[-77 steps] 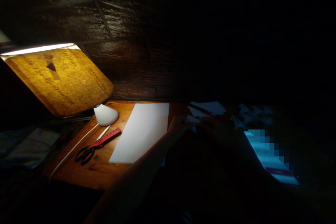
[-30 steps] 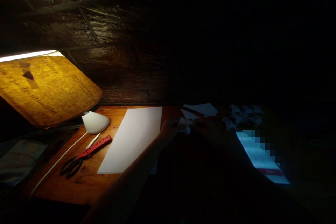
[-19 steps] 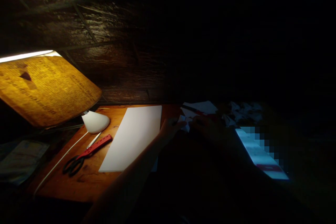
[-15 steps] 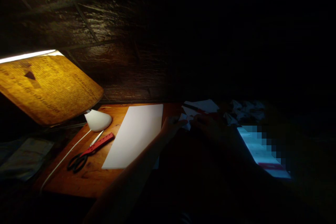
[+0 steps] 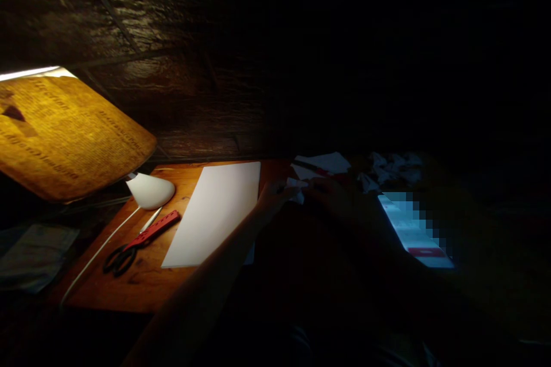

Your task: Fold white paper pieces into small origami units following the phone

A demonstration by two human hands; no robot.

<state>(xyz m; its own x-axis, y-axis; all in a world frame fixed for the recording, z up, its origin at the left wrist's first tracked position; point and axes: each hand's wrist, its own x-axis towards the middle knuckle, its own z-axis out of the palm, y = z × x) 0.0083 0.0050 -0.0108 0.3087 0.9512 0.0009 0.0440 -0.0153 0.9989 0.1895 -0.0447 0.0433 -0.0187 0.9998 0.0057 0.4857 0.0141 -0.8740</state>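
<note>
Between my two hands is a small folded piece of white paper (image 5: 296,191), dimly lit. My left hand (image 5: 272,194) pinches its left side, thumb and fingers closed on it. On the other side my right hand (image 5: 326,190) grips the paper too, though deep shadow hides most of its fingers. Just left of my left forearm lies a white stack or sheet of paper (image 5: 215,215) on the wooden table (image 5: 142,289). Beyond my hands are loose white paper pieces (image 5: 338,161) with a dark, slim object (image 5: 307,168) across them.
A lamp with a yellow printed shade (image 5: 81,137) and white base (image 5: 150,192) stands left. Near it lie black-handled scissors (image 5: 119,260) with a red perforated part (image 5: 157,228), and a white pen (image 5: 150,219). Several folded papers (image 5: 394,169) and a lit screen (image 5: 415,235) are right.
The view has shifted, so everything appears slightly further left and higher. Both hands still hold the folded paper, which now shows at a different angle.
</note>
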